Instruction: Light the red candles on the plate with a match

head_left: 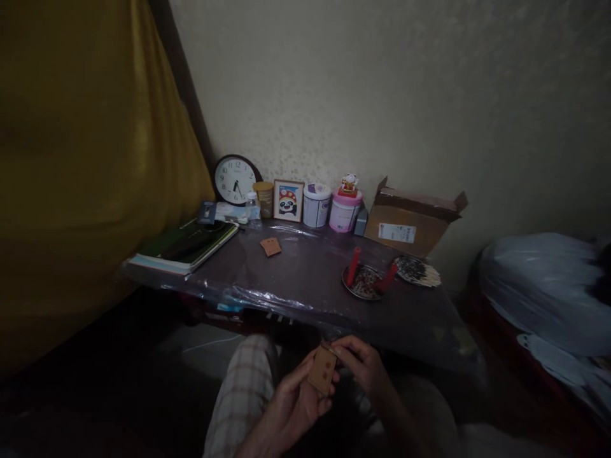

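Note:
A small, flat brown packet [323,369] with two darker round marks on its face tilts in my left hand [298,397], whose fingers wrap its sides. My right hand [360,362] pinches at the packet's upper end, where something thin and dark shows; I cannot make out its kind. Both hands are above my lap, just in front of the table's near edge. Similar brown packets [271,247] lie on the table [286,270], apparently overlapping. To the right, a metal plate [363,296] carries two red candles [354,266], one upright and one leaning.
Another plate [417,272] holds many pale, dark-ended sticks. Along the wall stand a clock [236,180], a framed panda picture [288,201], two tubs [316,207], a figurine [349,184] and an open cardboard box [410,219]. Books [188,248] lie left, by a yellow curtain [95,159].

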Available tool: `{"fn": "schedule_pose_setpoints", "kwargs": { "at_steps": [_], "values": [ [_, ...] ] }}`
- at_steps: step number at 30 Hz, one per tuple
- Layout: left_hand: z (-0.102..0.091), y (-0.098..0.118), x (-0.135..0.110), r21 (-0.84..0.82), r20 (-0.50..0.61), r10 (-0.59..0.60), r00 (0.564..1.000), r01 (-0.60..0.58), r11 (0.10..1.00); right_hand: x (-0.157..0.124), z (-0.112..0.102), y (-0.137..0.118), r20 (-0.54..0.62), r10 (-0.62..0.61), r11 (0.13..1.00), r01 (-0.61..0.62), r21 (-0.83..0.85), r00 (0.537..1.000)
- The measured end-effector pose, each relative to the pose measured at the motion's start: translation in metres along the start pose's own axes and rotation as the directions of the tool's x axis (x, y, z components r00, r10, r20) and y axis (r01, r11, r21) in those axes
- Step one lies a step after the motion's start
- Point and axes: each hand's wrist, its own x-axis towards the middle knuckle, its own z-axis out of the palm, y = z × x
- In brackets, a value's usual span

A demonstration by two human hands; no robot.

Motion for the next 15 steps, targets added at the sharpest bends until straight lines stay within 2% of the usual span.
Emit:
{"fn": "schedule_pose_setpoints", "kwargs": {
  "at_steps": [9,12,15],
  "values": [
    [-0.001,-0.001,-0.001,0.004,0.047,0.012,0.999,-0.012,1.000,0.003,-0.001,-0.007,-0.036,-0.105,0.980,0.097,-0.173,0.994],
    [0.000,0.002,0.000,-0.005,0.036,0.000,0.999,0.000,1.000,0.004,-0.005,-0.016,0.033,-0.199,0.939,0.200,-0.281,0.980],
    [0.001,0.004,0.001,-0.017,0.035,-0.014,0.999,0.015,1.000,0.004,-0.013,-0.028,0.192,-0.326,0.830,0.377,-0.412,0.926]
  ]
}}
